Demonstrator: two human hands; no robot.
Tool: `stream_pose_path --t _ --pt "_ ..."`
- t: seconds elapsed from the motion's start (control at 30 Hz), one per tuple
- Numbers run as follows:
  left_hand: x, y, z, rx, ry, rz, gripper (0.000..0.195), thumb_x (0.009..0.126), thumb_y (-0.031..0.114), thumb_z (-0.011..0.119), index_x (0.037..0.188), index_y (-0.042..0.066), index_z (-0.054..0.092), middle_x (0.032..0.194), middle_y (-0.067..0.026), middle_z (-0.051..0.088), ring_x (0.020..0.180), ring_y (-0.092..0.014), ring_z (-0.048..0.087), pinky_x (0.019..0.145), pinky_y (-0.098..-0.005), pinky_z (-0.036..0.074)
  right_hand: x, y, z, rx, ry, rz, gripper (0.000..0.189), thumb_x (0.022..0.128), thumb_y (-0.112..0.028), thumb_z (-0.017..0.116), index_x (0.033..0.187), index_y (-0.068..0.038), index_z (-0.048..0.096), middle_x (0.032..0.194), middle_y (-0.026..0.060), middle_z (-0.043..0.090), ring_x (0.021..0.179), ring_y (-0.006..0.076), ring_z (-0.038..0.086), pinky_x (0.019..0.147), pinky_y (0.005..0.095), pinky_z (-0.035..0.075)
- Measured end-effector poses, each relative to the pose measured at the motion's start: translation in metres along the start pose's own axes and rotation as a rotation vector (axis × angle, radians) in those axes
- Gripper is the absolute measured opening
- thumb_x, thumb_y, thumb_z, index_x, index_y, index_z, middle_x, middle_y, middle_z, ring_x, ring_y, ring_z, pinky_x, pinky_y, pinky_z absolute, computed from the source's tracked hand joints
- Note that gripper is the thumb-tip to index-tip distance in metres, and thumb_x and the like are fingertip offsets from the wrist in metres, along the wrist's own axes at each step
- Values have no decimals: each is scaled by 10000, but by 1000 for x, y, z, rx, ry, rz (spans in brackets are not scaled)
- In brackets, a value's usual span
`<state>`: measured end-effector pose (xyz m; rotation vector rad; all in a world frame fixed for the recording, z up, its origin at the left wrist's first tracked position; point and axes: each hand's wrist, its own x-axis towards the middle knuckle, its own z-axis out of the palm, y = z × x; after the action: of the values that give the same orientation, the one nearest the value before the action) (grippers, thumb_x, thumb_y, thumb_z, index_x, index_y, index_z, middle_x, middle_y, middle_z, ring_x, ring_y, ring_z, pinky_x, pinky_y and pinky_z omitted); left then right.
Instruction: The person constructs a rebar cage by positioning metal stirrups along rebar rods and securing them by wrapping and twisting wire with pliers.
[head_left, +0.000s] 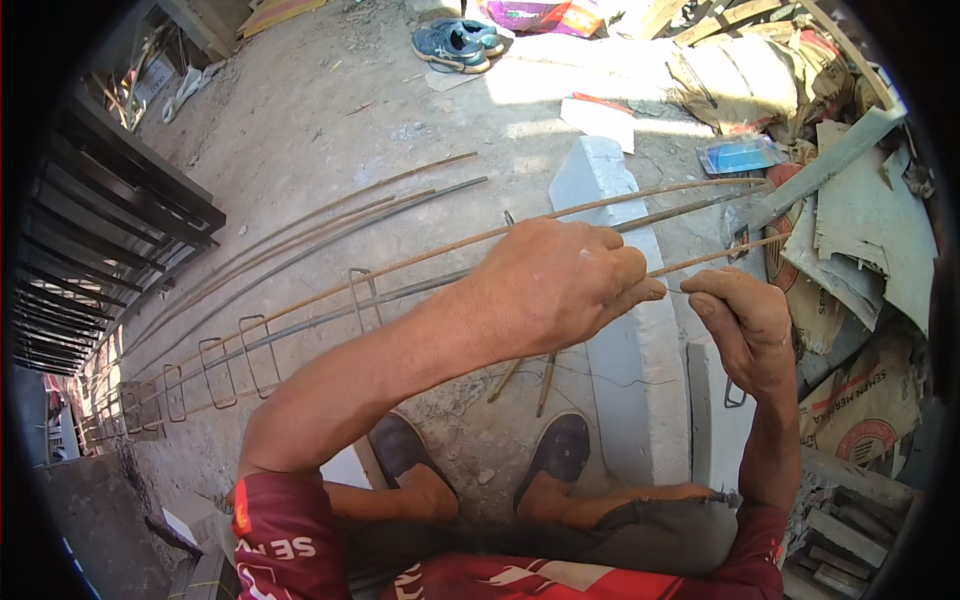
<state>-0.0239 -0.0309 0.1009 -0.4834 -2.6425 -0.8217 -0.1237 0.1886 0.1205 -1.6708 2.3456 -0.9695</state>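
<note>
My left hand is above the long steel reinforcing bars, its thumb and fingers pinched on one end of a thin wire. Just to the right, my right hand pinches the wire's other end between thumb and forefinger. Rectangular wire stirrups hang around the bars at the left. Beneath the bars lies a pale concrete or foam-like block. The handles of a tool and loose thin wire show on the ground below my left hand.
More loose bars lie beyond. A black metal grille stands at left. Blue shoes sit at the top. Cement bags, broken boards and a blue plastic packet crowd the right side. A single stirrup rests on a pale block.
</note>
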Motion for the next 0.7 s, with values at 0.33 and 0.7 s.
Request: stream_pose_path --t 0.33,0.7 --pt "-16 -100 -37 284 267 -182 290 941 267 605 1122 44 644 1049 -181 622 969 -315 611 822 -432 504 116 35 14 -502 -12 0 172 849 -130 593 963 -31 676 806 207 637 748 380 629 674 443 492" --pt "-75 -179 51 -666 -350 -820 879 899 706 419 1469 38 362 1374 -288 473 1197 -407 549 935 -476 511 65 79 110 258 -345 621 406 876 -311 654 830 92 670 697 244 635 653 327 633 631 404 483"
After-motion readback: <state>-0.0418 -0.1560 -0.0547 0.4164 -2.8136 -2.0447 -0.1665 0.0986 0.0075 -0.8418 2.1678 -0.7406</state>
